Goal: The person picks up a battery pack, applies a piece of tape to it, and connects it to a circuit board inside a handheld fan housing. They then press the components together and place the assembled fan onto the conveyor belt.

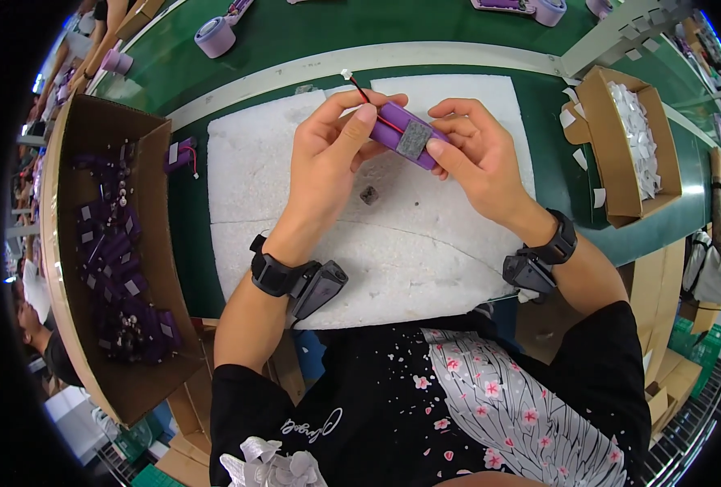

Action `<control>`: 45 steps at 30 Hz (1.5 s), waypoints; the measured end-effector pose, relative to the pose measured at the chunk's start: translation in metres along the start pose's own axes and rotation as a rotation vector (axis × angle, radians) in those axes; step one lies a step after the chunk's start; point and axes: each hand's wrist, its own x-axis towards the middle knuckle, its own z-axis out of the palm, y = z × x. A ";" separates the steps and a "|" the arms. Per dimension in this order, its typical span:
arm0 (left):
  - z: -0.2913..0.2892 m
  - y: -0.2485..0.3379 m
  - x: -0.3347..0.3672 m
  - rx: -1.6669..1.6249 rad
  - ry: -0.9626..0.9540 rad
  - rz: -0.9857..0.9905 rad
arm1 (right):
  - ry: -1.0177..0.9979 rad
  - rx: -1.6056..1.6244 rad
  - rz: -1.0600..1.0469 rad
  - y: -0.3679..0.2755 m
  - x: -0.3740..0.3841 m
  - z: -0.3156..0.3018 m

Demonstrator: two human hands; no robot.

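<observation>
Beyond a white rail (458,56) lie lilac plastic parts (215,39).

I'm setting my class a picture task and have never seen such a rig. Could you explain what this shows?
No robot shows here; a person is working by hand. The picture comes from a wide fisheye camera worn on the head, looking down, so straight edges bend. The left hand and right hand hold a purple pack with a grey pad and a red-and-black wire ending in a white plug. Below lies a white foam sheet on a green table, with a small dark piece on the foam. A carton of purple parts stands at the left, a smaller box of white slips at the right.
</observation>
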 end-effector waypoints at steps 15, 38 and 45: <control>-0.003 0.000 0.001 -0.042 -0.032 -0.037 | -0.034 -0.024 -0.031 -0.001 0.000 0.002; 0.002 0.004 -0.002 -0.407 -0.098 -0.262 | 0.043 0.022 -0.061 -0.007 -0.012 -0.005; 0.003 0.008 -0.002 -0.443 -0.082 -0.293 | 0.031 0.021 -0.065 -0.007 -0.011 -0.004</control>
